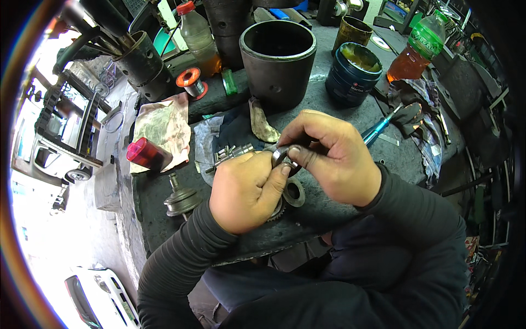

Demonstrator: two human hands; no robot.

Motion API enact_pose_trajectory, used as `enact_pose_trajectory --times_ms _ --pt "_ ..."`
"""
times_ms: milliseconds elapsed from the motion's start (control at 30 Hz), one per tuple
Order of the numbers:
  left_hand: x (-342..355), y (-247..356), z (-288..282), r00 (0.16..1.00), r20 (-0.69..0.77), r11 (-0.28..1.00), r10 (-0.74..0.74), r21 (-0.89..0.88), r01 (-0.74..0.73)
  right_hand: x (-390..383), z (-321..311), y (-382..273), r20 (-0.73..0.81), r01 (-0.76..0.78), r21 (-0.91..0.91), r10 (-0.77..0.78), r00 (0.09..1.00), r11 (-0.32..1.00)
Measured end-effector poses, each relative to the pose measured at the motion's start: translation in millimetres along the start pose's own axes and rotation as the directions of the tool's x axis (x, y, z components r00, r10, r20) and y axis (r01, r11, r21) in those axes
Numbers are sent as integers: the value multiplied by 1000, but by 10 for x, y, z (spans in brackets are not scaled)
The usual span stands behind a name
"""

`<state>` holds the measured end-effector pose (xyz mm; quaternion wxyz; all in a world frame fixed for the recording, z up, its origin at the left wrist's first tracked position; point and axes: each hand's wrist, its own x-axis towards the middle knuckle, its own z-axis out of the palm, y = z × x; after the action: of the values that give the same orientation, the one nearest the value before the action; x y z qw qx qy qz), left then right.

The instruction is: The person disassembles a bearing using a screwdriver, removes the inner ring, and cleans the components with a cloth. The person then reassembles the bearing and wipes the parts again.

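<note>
Both my left hand and my right hand are closed around a small steel ring-like part at the middle of the bench, thumbs pressed on it. Just below them lie a flat metal ring and a toothed gear, partly hidden by my left hand. A silvery metal assembly lies behind my left hand on cloths. To its lower left stands a flanged spindle part.
The dark bench holds a large black cylinder, a grease tub, bottles, a solder spool, a red container, rags, a blue screwdriver and a tool-filled pot. Vehicles stand beyond at left.
</note>
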<state>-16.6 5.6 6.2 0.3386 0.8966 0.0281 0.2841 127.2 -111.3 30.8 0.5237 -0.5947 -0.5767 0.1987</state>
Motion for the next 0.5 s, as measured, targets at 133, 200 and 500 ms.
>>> enact_pose_trajectory --times_ms 133,200,500 --pt "-2 -8 66 991 -41 963 -125 -247 111 5 -46 14 72 -202 352 189 979 914" --pt "3 23 60 977 -24 924 -214 -329 194 -5 -27 35 69 -239 440 233 970 865" --pt "0 38 46 912 -60 790 -405 -525 316 -28 -22 25 22 -157 132 155 988 979"
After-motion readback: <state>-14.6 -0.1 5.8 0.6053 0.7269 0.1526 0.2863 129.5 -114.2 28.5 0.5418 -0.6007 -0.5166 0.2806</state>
